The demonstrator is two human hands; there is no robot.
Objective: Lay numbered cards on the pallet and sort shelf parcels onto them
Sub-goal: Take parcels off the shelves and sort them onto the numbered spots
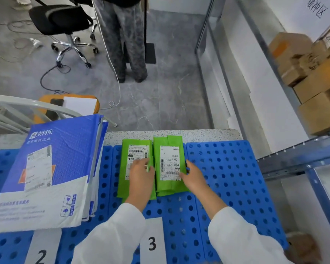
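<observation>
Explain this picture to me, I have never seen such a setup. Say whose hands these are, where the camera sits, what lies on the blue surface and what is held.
There is no machine here. A person in white sleeves works with bare hands, and the single picture comes from a camera worn on their head, looking forward and down.

The blue surface full of holes is a pallet. On it lie card 2 and card 3, which are paper slips with numbers. A stack of blue mailers lies beyond card 2, and two green parcels lie side by side beyond card 3.

The left hand rests on the left green parcel. The right hand touches the right edge of the right green parcel; whether it truly grips cannot be told.

Cardboard boxes sit on the shelf at the right.
</observation>
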